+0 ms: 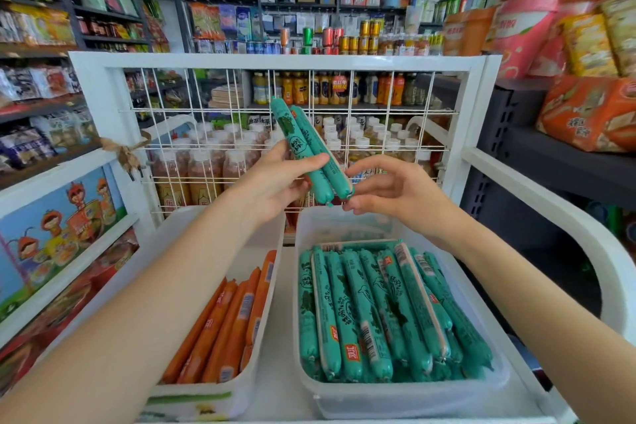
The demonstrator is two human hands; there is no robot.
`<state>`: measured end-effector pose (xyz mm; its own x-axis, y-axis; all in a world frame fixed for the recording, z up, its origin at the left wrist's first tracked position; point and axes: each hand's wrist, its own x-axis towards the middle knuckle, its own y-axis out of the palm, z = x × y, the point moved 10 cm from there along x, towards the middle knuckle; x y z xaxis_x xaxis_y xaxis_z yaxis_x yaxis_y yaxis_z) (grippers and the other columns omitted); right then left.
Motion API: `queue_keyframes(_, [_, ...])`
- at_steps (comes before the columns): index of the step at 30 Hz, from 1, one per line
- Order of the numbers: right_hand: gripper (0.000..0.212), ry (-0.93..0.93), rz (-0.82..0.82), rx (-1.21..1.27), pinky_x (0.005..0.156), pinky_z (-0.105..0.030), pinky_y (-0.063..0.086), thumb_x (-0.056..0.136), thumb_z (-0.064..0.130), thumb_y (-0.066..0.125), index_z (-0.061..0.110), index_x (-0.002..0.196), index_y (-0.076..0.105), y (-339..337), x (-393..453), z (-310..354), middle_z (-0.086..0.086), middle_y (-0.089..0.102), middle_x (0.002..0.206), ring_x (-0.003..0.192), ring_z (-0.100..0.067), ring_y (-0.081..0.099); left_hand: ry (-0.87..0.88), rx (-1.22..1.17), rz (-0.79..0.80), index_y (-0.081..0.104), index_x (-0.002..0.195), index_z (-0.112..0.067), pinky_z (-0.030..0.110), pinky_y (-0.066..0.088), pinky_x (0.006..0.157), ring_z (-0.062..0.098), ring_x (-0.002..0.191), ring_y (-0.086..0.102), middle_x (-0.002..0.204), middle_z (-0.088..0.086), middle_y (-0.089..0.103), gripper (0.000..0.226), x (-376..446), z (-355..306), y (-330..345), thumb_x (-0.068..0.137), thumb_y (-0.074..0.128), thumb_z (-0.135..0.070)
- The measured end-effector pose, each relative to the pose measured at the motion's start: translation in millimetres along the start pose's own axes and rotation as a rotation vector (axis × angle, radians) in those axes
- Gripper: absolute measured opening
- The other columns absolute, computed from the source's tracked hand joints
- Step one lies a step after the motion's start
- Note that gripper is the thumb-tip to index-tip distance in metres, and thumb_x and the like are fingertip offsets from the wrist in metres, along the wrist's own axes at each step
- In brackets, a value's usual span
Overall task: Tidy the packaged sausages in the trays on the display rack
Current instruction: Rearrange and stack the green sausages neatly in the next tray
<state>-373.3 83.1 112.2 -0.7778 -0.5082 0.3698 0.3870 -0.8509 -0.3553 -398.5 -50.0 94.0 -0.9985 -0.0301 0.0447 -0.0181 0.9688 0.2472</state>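
Observation:
My left hand [275, 182] grips two green packaged sausages [306, 148], raised upright above the trays. Fingers of my right hand [389, 189] curl close to their lower ends; I cannot tell whether they touch. Below on the right, a clear plastic tray [406, 396] holds several green sausages [378, 313] lying side by side. The left tray [220, 396] holds several orange sausages [227, 320], partly hidden by my left forearm.
Both trays sit on the top shelf of a white display rack [282, 62] with a wire grid back [378, 134]. Bottled drinks stand behind the grid. Store shelves with snacks flank both sides; the rack's white side rail [550, 189] curves at right.

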Motion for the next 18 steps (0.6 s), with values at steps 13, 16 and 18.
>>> queue_keyframes(13, [0.033,-0.147,-0.078,-0.070,0.075,-0.021,0.055,0.075,-0.005,0.067,0.018,0.096,0.059,-2.6,-2.2,17.0,-0.001,0.071,0.081,0.075,-0.013,0.070,0.001,-0.024,0.027,0.054,0.118,-0.015,0.027,0.056,0.075,0.018,0.093,0.064,0.109,0.006,0.064,0.037,-4.8,-4.9,0.8,0.083,0.062,-0.005])
queue_keyframes(16, [0.031,-0.174,-0.093,-0.085,0.076,-0.020,0.055,0.074,-0.005,0.068,0.016,0.095,0.059,-2.7,-3.3,21.2,-0.004,0.070,0.082,0.074,-0.011,0.069,-0.005,-0.038,0.028,0.055,0.118,-0.015,0.028,0.055,0.080,0.017,0.093,0.064,0.107,0.005,0.065,0.038,-4.1,-5.1,1.1,0.083,0.062,-0.005])
queue_keyframes(18, [0.032,-0.196,-0.104,-0.117,0.078,-0.019,0.054,0.072,-0.002,0.071,0.014,0.096,0.059,-2.3,-4.2,24.3,-0.006,0.070,0.083,0.076,-0.011,0.068,-0.009,-0.036,0.025,0.056,0.114,-0.016,0.030,0.053,0.085,0.016,0.092,0.064,0.104,0.004,0.066,0.034,-3.4,-4.9,1.4,0.083,0.062,-0.005])
